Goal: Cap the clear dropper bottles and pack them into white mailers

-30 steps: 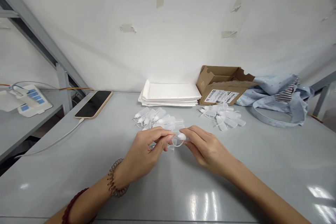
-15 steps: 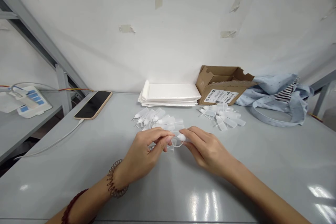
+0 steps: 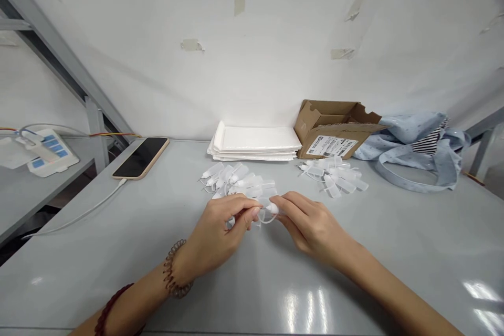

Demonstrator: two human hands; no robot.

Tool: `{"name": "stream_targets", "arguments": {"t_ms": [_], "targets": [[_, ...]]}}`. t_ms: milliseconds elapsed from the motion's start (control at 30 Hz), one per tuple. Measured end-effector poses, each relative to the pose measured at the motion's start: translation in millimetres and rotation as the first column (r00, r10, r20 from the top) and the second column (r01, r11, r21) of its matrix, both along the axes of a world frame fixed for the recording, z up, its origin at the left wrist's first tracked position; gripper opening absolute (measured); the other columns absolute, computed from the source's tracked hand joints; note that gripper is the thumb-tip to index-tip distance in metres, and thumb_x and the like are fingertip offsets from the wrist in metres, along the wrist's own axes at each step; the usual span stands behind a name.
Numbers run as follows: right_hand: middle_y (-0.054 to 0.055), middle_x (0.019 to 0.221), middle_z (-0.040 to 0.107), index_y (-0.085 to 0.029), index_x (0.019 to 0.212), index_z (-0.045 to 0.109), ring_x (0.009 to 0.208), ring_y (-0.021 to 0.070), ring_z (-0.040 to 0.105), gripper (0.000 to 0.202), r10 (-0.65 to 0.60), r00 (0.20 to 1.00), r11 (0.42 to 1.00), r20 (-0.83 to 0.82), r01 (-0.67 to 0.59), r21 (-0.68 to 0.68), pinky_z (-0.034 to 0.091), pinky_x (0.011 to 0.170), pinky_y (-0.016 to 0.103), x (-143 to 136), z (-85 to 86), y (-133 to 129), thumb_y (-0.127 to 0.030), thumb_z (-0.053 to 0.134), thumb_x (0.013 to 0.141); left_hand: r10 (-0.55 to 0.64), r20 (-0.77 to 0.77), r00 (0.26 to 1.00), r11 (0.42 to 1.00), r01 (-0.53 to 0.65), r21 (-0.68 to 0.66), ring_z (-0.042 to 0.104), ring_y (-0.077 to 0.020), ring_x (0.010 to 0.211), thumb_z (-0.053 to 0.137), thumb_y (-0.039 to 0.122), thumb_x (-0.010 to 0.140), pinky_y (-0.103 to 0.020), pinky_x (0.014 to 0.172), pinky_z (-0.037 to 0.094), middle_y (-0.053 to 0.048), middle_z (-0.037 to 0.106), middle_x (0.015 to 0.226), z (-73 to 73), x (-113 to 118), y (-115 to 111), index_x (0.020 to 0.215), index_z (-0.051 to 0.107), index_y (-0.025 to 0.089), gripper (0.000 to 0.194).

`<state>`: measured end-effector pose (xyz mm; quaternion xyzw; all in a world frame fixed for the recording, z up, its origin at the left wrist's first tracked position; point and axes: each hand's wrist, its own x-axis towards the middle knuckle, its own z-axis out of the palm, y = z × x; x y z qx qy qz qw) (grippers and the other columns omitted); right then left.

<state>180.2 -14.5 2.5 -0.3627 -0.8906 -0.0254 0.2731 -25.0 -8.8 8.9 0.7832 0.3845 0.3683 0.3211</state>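
Observation:
Above the near side of a pile, my right hand (image 3: 311, 226) is closed around a small translucent needle-tip bottle (image 3: 272, 209), its white nozzle pointing left. A thin, curved strap (image 3: 268, 220) loops from the bottle's neck to the fingertips of my left hand (image 3: 226, 228). Those fingers are pinched at the strap's end, by the needle; the small cap there is mostly hidden by them. Just behind and under the hands lies a pile of similar bottles (image 3: 248, 181), partly covered by my left hand. A second pile of bottles (image 3: 340, 176) rests farther right.
White padded envelopes (image 3: 258, 138) are stacked by the wall beside an open cardboard box (image 3: 331, 139). Light blue cloth (image 3: 417, 168) lies at the right. A phone (image 3: 140, 157) with a charging cable (image 3: 84, 212) sits at the left, near a power strip (image 3: 53, 152) on the adjoining surface.
Both hands stay almost in place, with the same bottle between them. The thin needle in front of the nozzle shows slightly more plainly between the fingertips. The piles look the same.

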Motion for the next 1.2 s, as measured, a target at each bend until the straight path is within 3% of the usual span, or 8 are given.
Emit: {"name": "stream_targets", "arguments": {"t_ms": [567, 967, 1200], "targets": [[0.006, 0.075, 0.057, -0.011, 0.103, 0.055, 0.061, 0.015, 0.05, 0.023, -0.039, 0.997, 0.997, 0.062, 0.035, 0.063, 0.04, 0.048, 0.023, -3, -9.5, -2, -0.007, 0.038, 0.089, 0.005, -0.026, 1.0, 0.998, -0.003, 0.06, 0.053, -0.01, 0.058, 0.048, 0.013, 0.088, -0.02, 0.056, 0.042, 0.001, 0.061, 0.065, -6.9, 3, -1, 0.081, 0.064, 0.016, 0.018], [0.008, 0.079, 0.055, -0.009, 0.106, 0.054, 0.067, 0.0157, 0.051, 0.034, 0.011, 1.0, 1.0, 0.025, -0.01, -0.025, 0.046, 0.057, 0.024, -5, -15.5, -4, 0.003, 0.033, 0.082, -0.027, -0.036, 0.999, 0.995, 0.031, 0.099, 0.053, -0.0097, 0.057, 0.048, 0.011, 0.086, -0.021, 0.057, 0.041, 0.001, 0.059, 0.062, -9.9, 2, 1, 0.077, 0.063, 0.016, 0.018], [0.007, 0.077, 0.054, -0.011, 0.106, 0.054, 0.063, 0.0155, 0.05, 0.034, 0.008, 0.999, 1.0, 0.032, -0.008, -0.019, 0.045, 0.052, 0.024, -7, -17.3, -5, 0.001, 0.031, 0.083, -0.043, -0.056, 0.997, 0.993, 0.049, 0.106, 0.054, -0.0105, 0.057, 0.048, 0.01, 0.087, -0.022, 0.058, 0.043, 0.001, 0.059, 0.062, -9.7, 1, 2, 0.082, 0.065, 0.016, 0.018]]}}
